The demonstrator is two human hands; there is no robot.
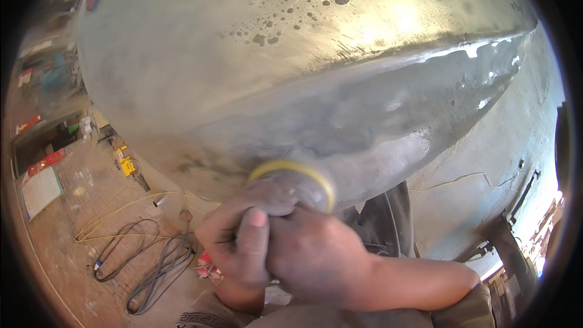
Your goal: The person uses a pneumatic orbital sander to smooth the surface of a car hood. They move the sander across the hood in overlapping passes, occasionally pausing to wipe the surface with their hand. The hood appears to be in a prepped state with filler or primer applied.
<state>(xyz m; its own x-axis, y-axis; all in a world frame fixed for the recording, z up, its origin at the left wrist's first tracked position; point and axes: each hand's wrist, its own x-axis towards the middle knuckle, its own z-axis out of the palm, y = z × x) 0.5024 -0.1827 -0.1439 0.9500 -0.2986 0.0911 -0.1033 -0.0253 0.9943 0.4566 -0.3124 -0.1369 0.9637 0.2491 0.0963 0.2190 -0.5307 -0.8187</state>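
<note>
Both hands are closed together over a dusty round sander [311, 192] with a yellow-rimmed disc. My left hand [234, 240] wraps it from the left, its thumb pointing up. My right hand [319, 246] grips from the right, pressed against the left. Most of the tool's body is hidden under the fingers. Its disc lies at the lower edge of a large curved grey panel [182, 54], which looks like a vehicle body part. Dark spots dot the panel's upper face, and a long crease crosses it above a smoother, patchy grey band.
On the brick floor at left lie coiled dark cables [161, 267], a thin yellow cord [91, 231] and a yellow power tool [126, 164]. A pale flat sheet [42, 191] with red beside it lies farther left. Another grey panel [480, 164] stands at right.
</note>
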